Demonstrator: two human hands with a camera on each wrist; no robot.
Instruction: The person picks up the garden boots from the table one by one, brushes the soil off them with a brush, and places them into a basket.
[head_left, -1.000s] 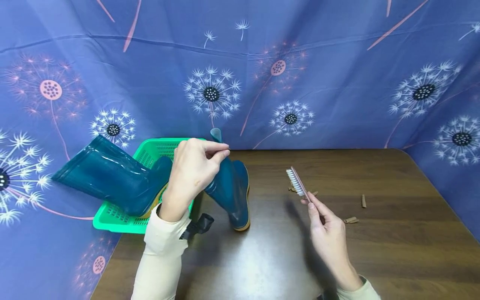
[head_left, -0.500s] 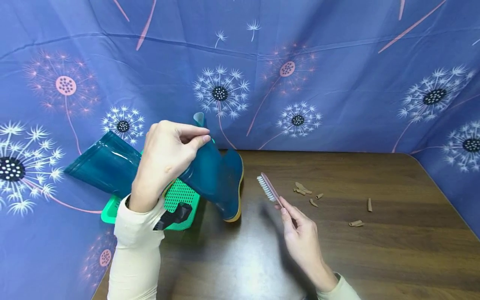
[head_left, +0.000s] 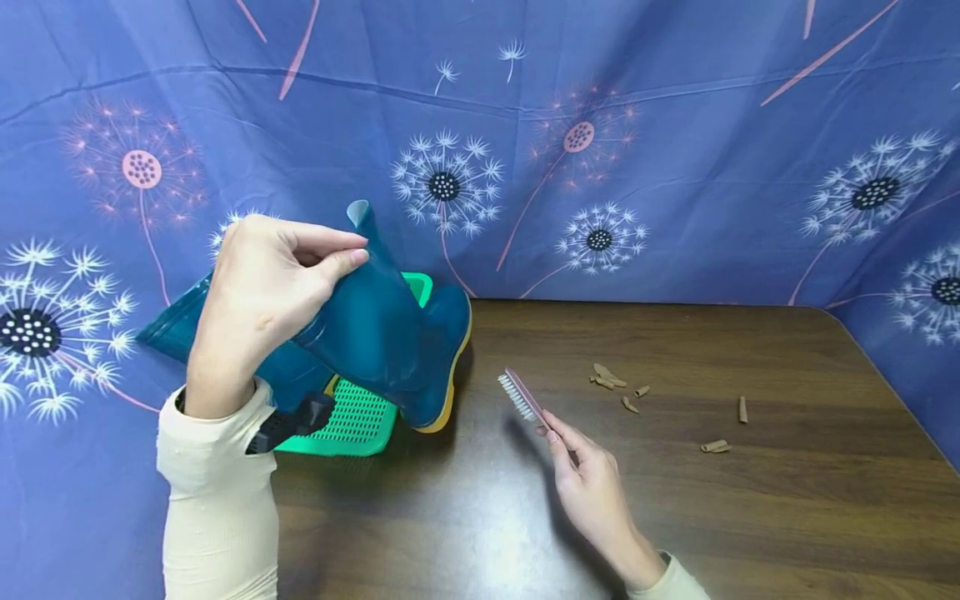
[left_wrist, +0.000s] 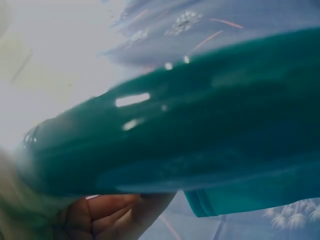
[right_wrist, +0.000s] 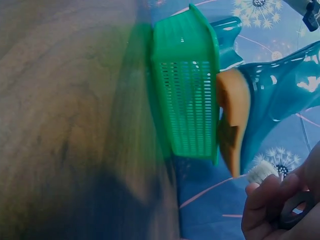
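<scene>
A glossy teal rubber boot [head_left: 375, 333] with a yellow sole hangs tilted from my left hand [head_left: 262, 300], whose thumb and fingers pinch the top of its shaft. Its surface fills much of the left wrist view, the shaft [left_wrist: 175, 135] hiding part of the hand. Lower and to the right, my right hand [head_left: 596, 492] grips the handle of a pink scrub brush [head_left: 522, 396], its white bristles turned left toward the boot but apart from it. A second teal boot [head_left: 176, 321] lies in the green basket [head_left: 360, 421], partly hidden by my left hand and the held boot.
Several small brown curled scraps [head_left: 609, 377] are scattered on the brown wooden table [head_left: 810, 500], right of the brush. A blue dandelion-print cloth [head_left: 675, 150] hangs behind the table and along its sides.
My left hand has lifted the boot and carried it left, over the basket's right side. The right hand has moved left and slightly down with the brush. The head view has turned slightly left.
</scene>
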